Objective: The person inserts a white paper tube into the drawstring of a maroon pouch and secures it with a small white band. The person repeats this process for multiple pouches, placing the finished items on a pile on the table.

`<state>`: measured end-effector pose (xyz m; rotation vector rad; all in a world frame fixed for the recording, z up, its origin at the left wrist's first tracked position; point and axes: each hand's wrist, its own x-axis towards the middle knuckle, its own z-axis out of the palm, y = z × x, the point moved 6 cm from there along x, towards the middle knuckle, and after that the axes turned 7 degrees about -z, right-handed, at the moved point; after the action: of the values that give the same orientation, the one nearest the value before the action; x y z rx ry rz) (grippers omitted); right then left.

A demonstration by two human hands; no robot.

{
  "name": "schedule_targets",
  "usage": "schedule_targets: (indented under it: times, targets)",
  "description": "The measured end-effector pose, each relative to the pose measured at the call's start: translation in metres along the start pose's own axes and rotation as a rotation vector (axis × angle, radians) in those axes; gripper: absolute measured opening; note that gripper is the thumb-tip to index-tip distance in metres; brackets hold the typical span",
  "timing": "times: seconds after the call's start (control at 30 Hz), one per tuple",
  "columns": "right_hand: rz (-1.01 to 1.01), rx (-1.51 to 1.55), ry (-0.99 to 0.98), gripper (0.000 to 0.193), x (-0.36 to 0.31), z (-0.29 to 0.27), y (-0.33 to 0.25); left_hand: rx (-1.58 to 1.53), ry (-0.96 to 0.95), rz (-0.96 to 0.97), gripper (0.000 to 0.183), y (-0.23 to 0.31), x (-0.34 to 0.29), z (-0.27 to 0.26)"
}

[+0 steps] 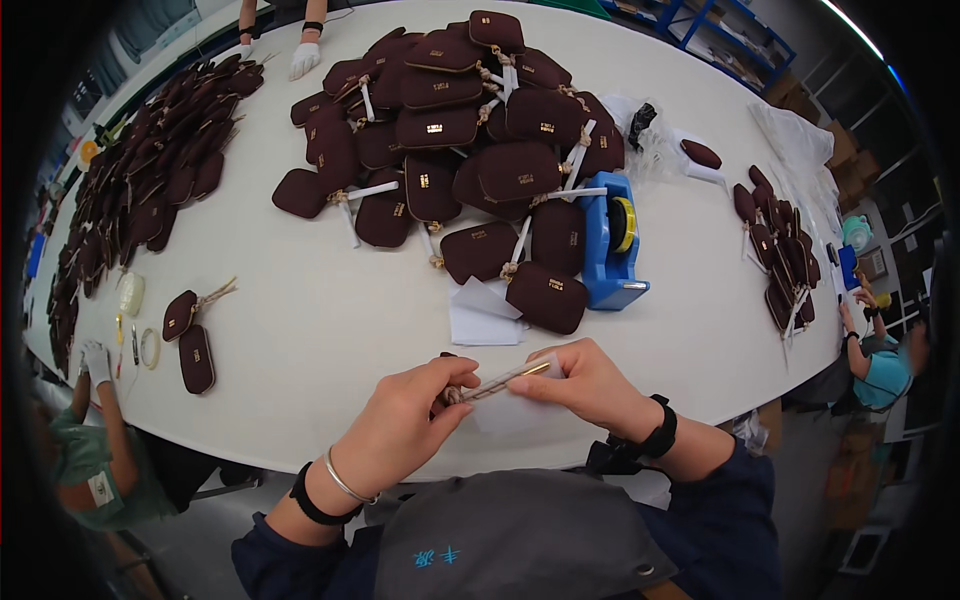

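Note:
Low over the near side of the table, my left hand (408, 412) pinches the knotted end of a beige cord strap (487, 387). A dark bit beside those fingers is mostly hidden. My right hand (598, 388) is closed on the cord's other end, where a thin white paper (547, 362) and a gold-coloured metal piece (536, 369) show by the thumb. Just beyond my hands lie white paper sheets (482, 328). Behind them is a big heap of maroon zip pouches (520, 172), many with beige cords wrapped in white paper.
A blue tape dispenser (604, 250) stands right of the heap. At left lie two loose pouches (196, 358) and a tape ring (150, 348). More pouches pile up at far left (150, 160) and right (785, 250). Co-workers' gloved hands (304, 60) rest at the table edges.

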<state>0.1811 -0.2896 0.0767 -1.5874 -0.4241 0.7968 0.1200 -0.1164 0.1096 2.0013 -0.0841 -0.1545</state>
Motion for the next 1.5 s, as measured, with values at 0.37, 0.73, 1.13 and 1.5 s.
schedule_targets:
  times: [0.37,0.73,1.13,1.5]
  targets:
    - [0.058,0.069,0.02,0.018,-0.004,-0.002,0.006,0.012,-0.079,0.032,0.036,0.007,0.0,-0.002]
    - [-0.034,0.088,0.005,0.025,-0.004,-0.003,0.004,-0.045,-0.115,-0.077,0.032,0.002,0.002,0.001]
    - [-0.018,0.054,0.034,0.026,-0.002,-0.008,0.011,0.015,-0.077,-0.081,0.032,0.007,0.001,0.001]
    - [-0.005,0.081,-0.031,0.026,-0.006,-0.006,0.006,0.085,-0.072,-0.01,0.025,0.013,0.0,0.001]
